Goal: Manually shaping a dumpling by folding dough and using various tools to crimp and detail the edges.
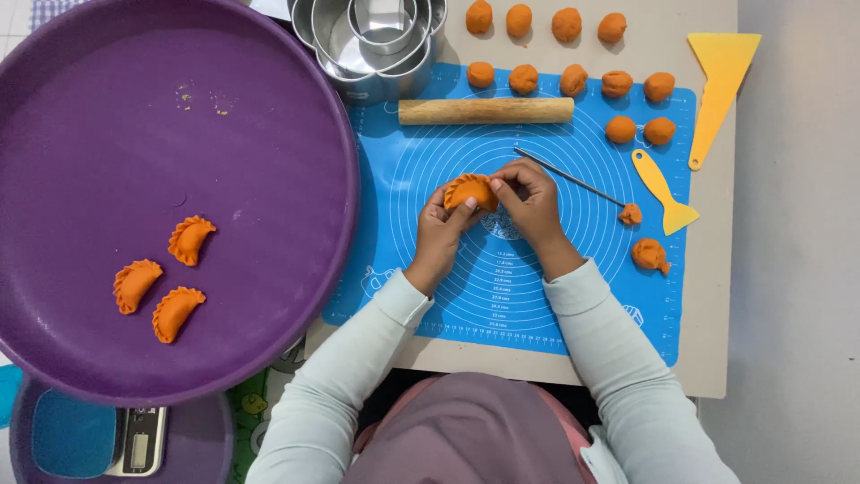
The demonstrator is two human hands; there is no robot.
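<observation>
Both hands meet over the middle of the blue rolling mat [537, 296], with an orange half-moon pastry [470, 190] held up between them. The left hand [441, 226] cups it from below, its grip closed on the lower edge; the right hand [530, 199] pinches the rim with thumb and fingertips, a narrow grip on the pleated seam.

The dough looks soft, so a pinch too hard could tear the edge or squeeze filling out (I can't see any filling from here). An uneven pleat might leave a gap in the seam. Held in the air like that, it could also sag or slip from the cupping hand onto the mat.

Just beside the right wrist lies a thin metal rod [570, 177], and a sleeve could brush it toward the small dough scrap [631, 214]. The wooden rolling pin [485, 110] sits loose above the hands and might roll. Three finished pastries [166, 276] rest well apart on the purple tray [269, 108], with dough balls [573, 54] lined up along the worktop's far side.
</observation>
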